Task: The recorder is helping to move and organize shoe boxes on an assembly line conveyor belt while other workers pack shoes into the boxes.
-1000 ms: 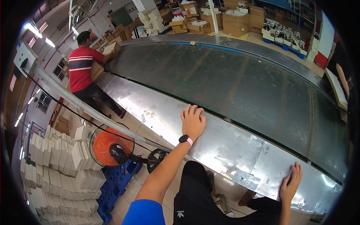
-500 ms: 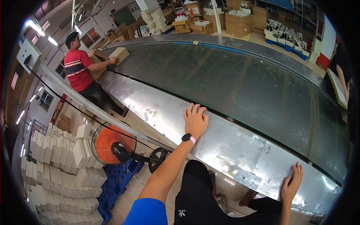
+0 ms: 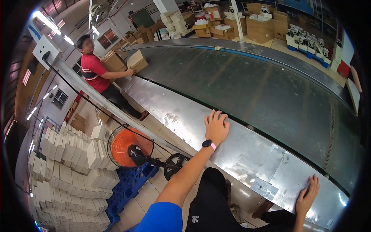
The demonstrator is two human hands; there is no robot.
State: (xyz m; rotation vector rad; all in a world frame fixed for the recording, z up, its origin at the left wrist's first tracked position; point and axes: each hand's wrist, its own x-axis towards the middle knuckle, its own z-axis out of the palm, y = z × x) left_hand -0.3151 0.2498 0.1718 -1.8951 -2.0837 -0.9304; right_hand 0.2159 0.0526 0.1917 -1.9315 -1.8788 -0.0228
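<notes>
My left hand (image 3: pixel 217 127) lies on the shiny metal side ledge (image 3: pixel 247 149) of a conveyor, fingers spread toward the belt's edge. A dark watch (image 3: pixel 207 143) with a pink strap is on that wrist. Farther right, my right hand (image 3: pixel 308 196) rests on the same ledge, fingers stretched out and holding nothing. The dark green conveyor belt (image 3: pixel 247 89) runs beyond both hands. At the far left a co-worker (image 3: pixel 94 69) in a red striped shirt grips a brown cardboard box (image 3: pixel 137 61) on the conveyor.
An orange fan (image 3: pixel 129 146) stands at my left, before stacked white boxes (image 3: pixel 69 174) and a blue pallet (image 3: pixel 129 189). A white pole (image 3: pixel 112 109) with a black cable slants past it. Cardboard cartons (image 3: pixel 259 30) stand behind the conveyor. Another person's arm (image 3: pixel 356 79) shows at far right.
The whole view has shifted slightly, so everything sits more to the right. The co-worker has turned their head and moved the box a little. My hands stay on the ledge.
</notes>
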